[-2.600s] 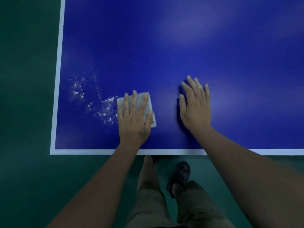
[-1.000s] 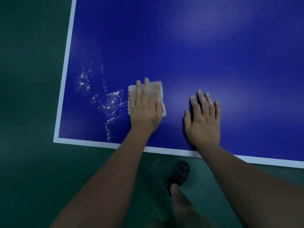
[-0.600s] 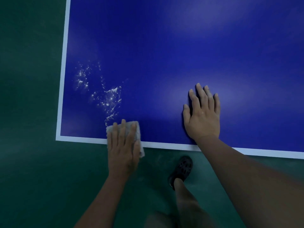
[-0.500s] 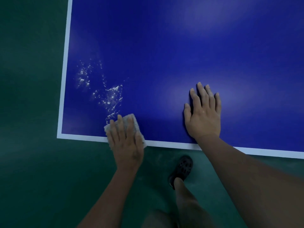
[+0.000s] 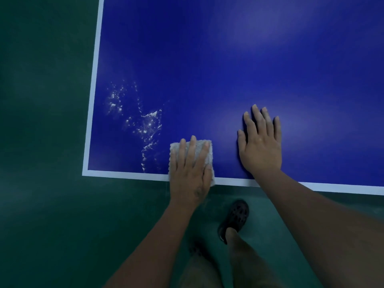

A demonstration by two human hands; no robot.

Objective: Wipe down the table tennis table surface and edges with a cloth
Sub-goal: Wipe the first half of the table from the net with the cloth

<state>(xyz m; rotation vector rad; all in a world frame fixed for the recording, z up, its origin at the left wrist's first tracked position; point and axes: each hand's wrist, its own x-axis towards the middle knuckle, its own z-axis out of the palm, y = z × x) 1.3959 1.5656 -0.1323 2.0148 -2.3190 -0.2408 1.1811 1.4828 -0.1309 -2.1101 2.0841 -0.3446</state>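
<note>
The blue table tennis table (image 5: 228, 69) fills the upper right, with a white border line along its left and near edges. My left hand (image 5: 190, 173) lies flat on a folded pale cloth (image 5: 205, 150), pressing it onto the table at the near edge, fingers spread over it. The cloth's lower part overlaps the white edge line. My right hand (image 5: 260, 142) rests flat on the blue surface just to the right, fingers apart, holding nothing. A patch of glistening wet droplets (image 5: 143, 123) lies left of the cloth.
Dark green floor (image 5: 45, 142) surrounds the table's near left corner (image 5: 85, 173). My leg and a dark perforated shoe (image 5: 233, 219) stand on the floor just below the near edge, under my arms.
My left hand has slid the cloth rightward along the near edge and slightly onto the table. Before that it pulled the cloth down from mid-surface to the edge. My right hand has stayed planted.
</note>
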